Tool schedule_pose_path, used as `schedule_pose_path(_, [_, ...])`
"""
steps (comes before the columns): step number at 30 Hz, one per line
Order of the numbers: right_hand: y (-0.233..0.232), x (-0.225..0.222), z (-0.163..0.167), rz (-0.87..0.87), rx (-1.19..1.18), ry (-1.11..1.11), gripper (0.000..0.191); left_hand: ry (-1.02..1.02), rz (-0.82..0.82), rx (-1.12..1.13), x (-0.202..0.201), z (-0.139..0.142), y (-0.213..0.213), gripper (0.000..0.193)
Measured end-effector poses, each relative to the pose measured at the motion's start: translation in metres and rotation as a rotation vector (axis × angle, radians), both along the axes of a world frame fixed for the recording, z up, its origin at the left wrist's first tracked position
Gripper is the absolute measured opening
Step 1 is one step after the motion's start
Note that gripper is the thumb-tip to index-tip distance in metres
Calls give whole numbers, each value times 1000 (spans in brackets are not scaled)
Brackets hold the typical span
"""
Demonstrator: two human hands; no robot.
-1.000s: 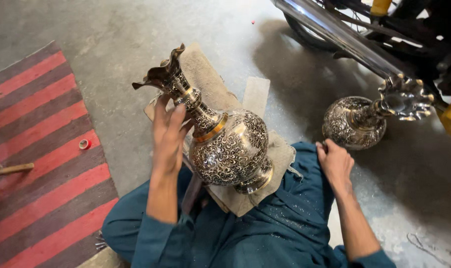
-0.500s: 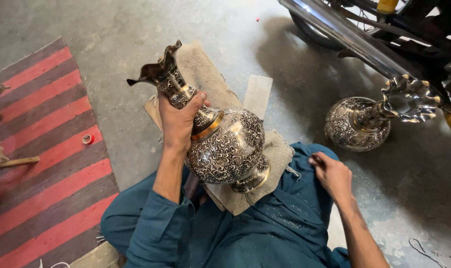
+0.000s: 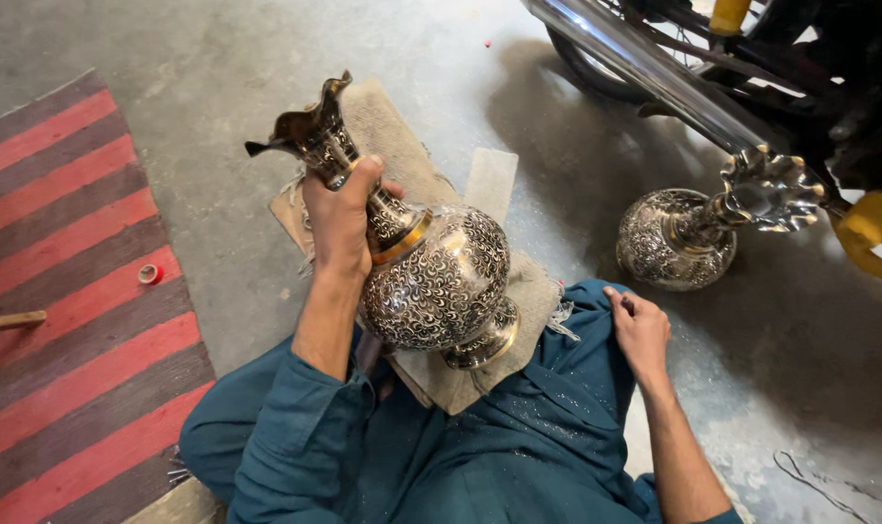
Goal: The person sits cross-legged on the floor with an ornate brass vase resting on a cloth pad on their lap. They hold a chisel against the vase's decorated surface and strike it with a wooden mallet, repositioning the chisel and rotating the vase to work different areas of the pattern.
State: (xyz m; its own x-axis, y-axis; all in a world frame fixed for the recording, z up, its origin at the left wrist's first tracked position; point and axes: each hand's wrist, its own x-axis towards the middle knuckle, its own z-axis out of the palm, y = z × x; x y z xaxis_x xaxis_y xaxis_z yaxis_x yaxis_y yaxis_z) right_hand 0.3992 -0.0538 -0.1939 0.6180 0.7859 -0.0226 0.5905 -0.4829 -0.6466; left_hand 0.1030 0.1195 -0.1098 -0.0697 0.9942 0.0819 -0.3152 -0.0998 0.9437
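Observation:
My left hand (image 3: 341,218) grips the narrow neck of an engraved metal vase (image 3: 439,277) with a fluted rim and a brass band. The vase is tilted, its foot resting on a beige cloth (image 3: 518,291) spread over my lap. My right hand (image 3: 639,330) lies on my teal-clothed knee, fingers loosely curled; it looks empty. A second engraved vase (image 3: 679,238) with a ruffled mouth stands upright on the concrete floor, beyond my right hand.
A red and dark striped rug (image 3: 67,291) lies at the left with a small red ring (image 3: 149,275) and a wooden stick (image 3: 9,320) on it. A motorcycle's chrome exhaust pipe (image 3: 654,68) and wheel fill the top right. A flat board (image 3: 489,184) lies under the cloth.
My left hand has closed round the vase's neck and lifted and tilted the vase more upright. My right hand has shifted slightly on the knee.

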Motion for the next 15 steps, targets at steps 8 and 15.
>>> schedule_pose_path(8, [8,15,5,238,-182,-45,43,-195,-200,120,-6,-8,12,34])
schedule_pose_path(15, [2,9,10,302,-46,74,26,-241,-243,95,-7,-9,13,37])
